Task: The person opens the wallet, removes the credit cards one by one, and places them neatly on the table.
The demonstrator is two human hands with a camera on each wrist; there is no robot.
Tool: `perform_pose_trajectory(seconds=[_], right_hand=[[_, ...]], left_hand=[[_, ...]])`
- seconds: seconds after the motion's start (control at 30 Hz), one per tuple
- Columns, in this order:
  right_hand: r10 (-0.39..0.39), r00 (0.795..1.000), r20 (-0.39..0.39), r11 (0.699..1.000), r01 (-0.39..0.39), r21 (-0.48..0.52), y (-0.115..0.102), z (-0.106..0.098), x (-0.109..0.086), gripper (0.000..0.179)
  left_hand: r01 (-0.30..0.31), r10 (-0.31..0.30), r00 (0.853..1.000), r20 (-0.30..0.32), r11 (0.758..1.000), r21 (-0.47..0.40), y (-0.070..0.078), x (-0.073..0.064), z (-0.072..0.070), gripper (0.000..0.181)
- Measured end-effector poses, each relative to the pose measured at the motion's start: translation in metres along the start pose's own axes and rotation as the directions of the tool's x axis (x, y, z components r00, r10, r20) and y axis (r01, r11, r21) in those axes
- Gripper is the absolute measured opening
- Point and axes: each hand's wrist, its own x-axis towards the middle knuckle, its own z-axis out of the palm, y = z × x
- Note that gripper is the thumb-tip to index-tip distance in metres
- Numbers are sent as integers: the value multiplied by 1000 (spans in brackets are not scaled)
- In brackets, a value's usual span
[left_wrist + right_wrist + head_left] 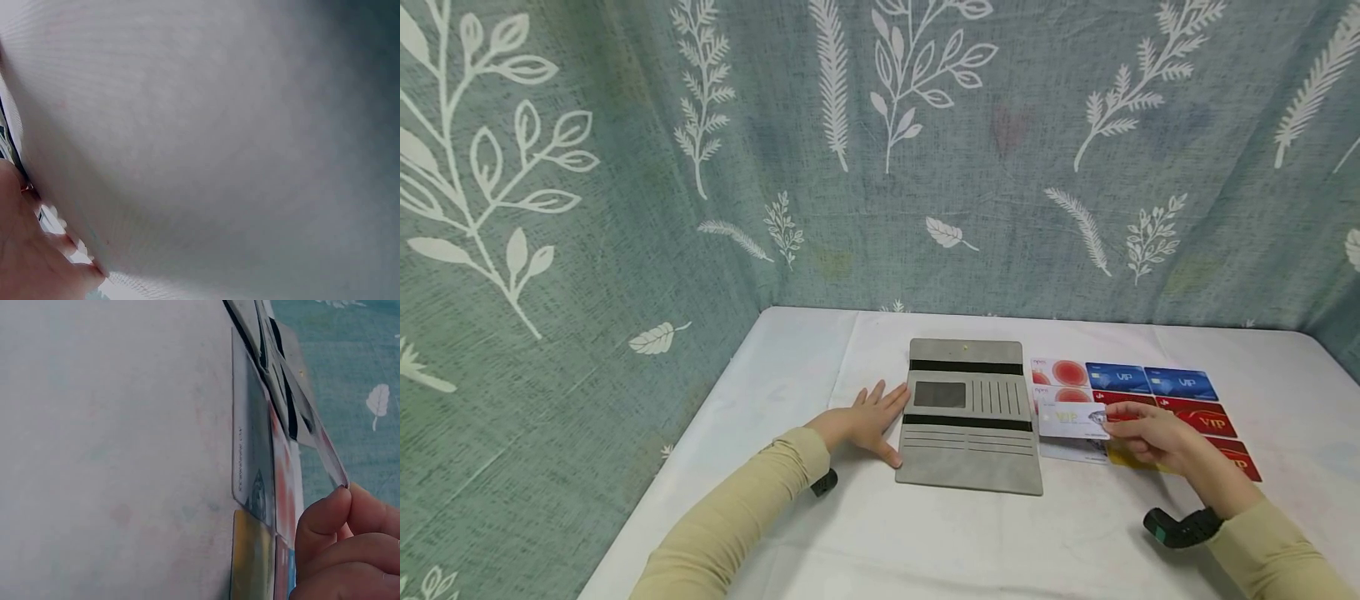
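An unfolded grey wallet (966, 458) with card slots, black bands and a dark window lies flat on the table. My left hand (868, 421) lies with spread fingers against its left edge; the left wrist view catches that hand (34, 250) only at its lower left. Between thumb and fingers my right hand (1153, 437) pinches a white VIP card (1071, 419) by its right end. In the right wrist view the card (315, 428) is tilted and raised above the others. Beneath it lies another white card (1071, 450), beside a yellow card (1138, 458) partly hidden by the hand.
Right of the wallet, cards lie in rows: blue cards (1117, 377), red cards (1206, 419) and white cards with red circles (1060, 372). A white cloth covers the table (985, 542). A green leaf-patterned curtain (925, 208) hangs behind and to the left.
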Motion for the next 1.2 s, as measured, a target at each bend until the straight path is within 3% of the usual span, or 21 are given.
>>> perform_pose_trajectory(seconds=[0.23, 0.73, 1.2], right_hand=[[-3, 1000, -12, 995, 2, -105, 9, 0, -12, 30], [39, 998, -40, 989, -45, -143, 20, 6, -32, 38], [54, 996, -69, 982, -65, -175, 36, 12, -37, 37]], left_hand=[[7, -7, 1000, 1, 1000, -7, 1, -1, -1, 117], [7, -7, 1000, 2, 1000, -15, 1, -1, -1, 117], [3, -3, 1000, -1, 1000, -18, 2, -3, -1, 116]])
